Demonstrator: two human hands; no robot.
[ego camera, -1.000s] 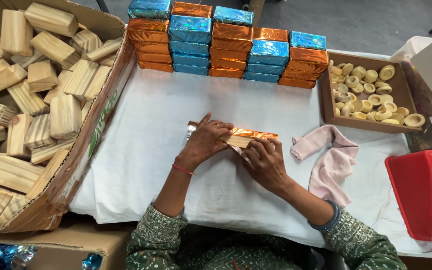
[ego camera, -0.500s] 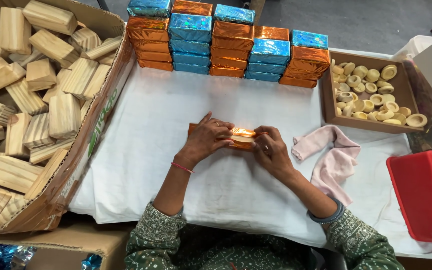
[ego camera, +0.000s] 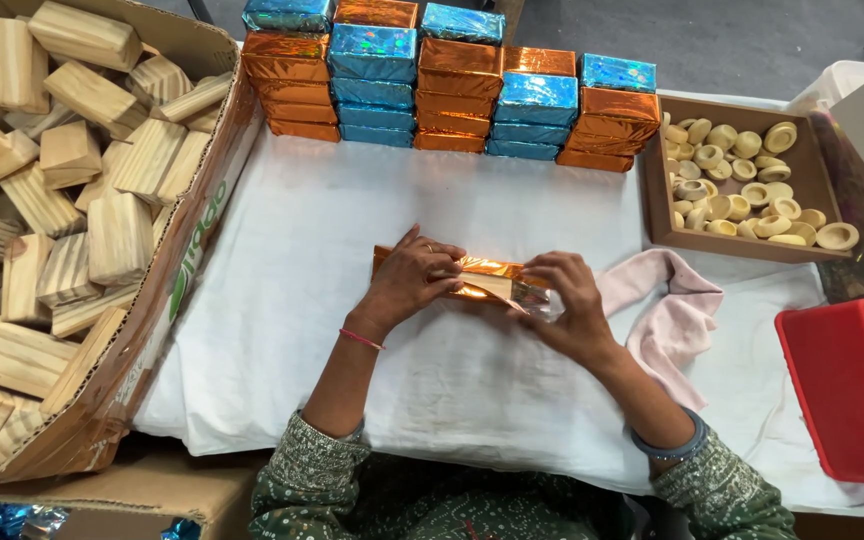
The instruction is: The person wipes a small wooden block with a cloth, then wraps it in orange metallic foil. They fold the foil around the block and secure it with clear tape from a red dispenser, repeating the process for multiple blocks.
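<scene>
A wooden block half wrapped in orange foil (ego camera: 482, 281) lies on the white cloth (ego camera: 352, 210) in the middle of the table. My left hand (ego camera: 409, 277) presses down on its left part, fingers spread over the foil. My right hand (ego camera: 565, 300) grips the foil's loose right end, where the silver underside shows. Part of the bare wood is visible between the two hands.
A cardboard box (ego camera: 167, 260) of bare wooden blocks (ego camera: 72, 150) fills the left. Stacks of orange and blue foil-wrapped blocks (ego camera: 452, 90) line the far edge. At right are a brown tray (ego camera: 657, 210) of small round cups, a pink cloth (ego camera: 667, 320) and a red tape dispenser (ego camera: 847, 390).
My right hand has slid to the right end of the block and pulled the foil flap there. My left hand has stayed pressing on the block.
</scene>
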